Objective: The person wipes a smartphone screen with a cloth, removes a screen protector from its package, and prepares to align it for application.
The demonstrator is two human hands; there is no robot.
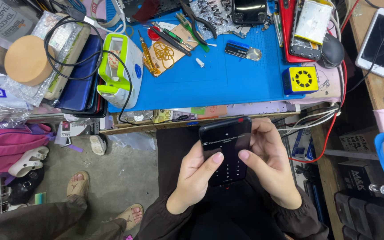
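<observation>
Phone point(226, 150), black with a lit keypad screen, sat in our lap below the desk point(227, 84) edge, cradled in both hands. Our left hand point(195, 178) wrapped its side, fingers closed on it, thumb on the glass; our right hand point(270, 164) gripped the other edge, thumb poised over the keys. We judged code entry was under way, calling for careful taps. Beyond lay a blue mat, screwdrivers point(167, 38) and a yellow fan point(300, 79)

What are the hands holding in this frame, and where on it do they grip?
A black smartphone, held by both hands: the left hand and right hand clasp its long side edges, both thumbs resting on the lit screen.
</observation>
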